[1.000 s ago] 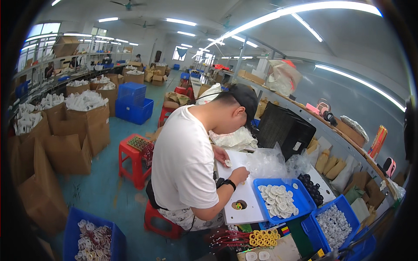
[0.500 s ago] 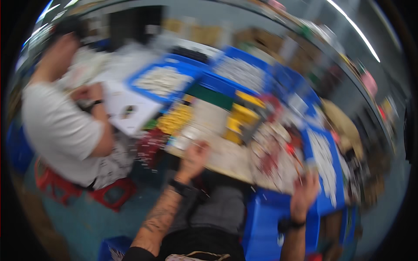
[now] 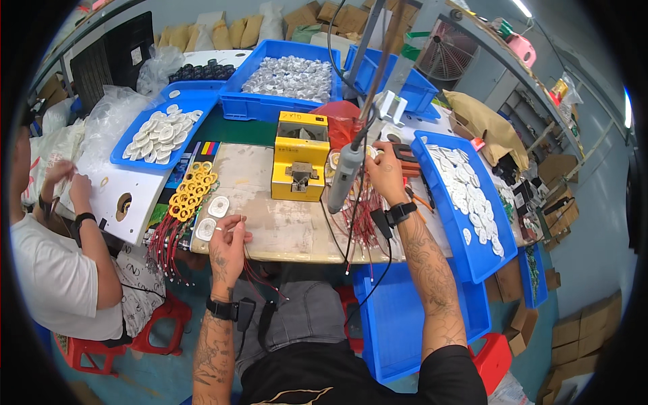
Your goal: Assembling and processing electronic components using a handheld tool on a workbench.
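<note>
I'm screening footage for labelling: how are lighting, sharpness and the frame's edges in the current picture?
Head view, centre: lit brightly, with the yellow machine, left hand and right hand free of obvious motion blur; head view, far right: a lamp glares white; head view, corners: black, from the fisheye's round field.

The person wore a black short-sleeved top [image 3: 351,381] with a curved pale-gold print [image 3: 297,391] low on the front, over grey legwear [image 3: 307,314]. Line tattoos [image 3: 425,260] patterned both forearms. Below the left hand [image 3: 231,244] and right hand [image 3: 386,172] sat black wrist straps [image 3: 220,309], each with a small black box [image 3: 246,314] trailing a thin black cable [image 3: 390,251]
</note>
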{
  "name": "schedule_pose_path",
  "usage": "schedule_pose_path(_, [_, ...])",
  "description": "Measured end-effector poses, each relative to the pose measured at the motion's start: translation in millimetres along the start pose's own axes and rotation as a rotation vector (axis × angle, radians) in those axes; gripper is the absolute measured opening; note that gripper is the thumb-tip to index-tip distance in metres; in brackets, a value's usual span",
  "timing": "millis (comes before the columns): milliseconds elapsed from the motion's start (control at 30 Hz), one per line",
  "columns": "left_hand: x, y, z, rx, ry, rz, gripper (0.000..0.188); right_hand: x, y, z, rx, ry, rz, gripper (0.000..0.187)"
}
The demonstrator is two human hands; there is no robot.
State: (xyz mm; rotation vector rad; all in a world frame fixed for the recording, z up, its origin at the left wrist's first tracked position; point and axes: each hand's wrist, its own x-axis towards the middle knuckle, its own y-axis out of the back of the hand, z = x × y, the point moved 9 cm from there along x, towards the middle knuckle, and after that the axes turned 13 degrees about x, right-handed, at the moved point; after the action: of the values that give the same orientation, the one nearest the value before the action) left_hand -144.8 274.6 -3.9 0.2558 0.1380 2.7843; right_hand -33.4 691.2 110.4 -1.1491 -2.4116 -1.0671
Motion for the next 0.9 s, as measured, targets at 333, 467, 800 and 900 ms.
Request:
schedule_pose_path(333, [-27,27,-2,0.163,0.176,0.015,0.026,3,-20,-40,-0.373,0.204,-0.039,0.033])
schedule_pose_path(467, [-19,68,28,0.598,-0.087,0.144,0.031,-63,39,-111,0.322,0.32,0.402,0.02])
schedule_pose_path(800, [-16,50,34,0.917,-0.331,0.012,0.038,-73,-122,-212,0.838,0.232,-0.014,0.095])
schedule_pose_path(900, [-22,28,38,0.863,-0.354,-0.122,0.039,-70,-140,-201,0.99,0.051,-0.082,0.066])
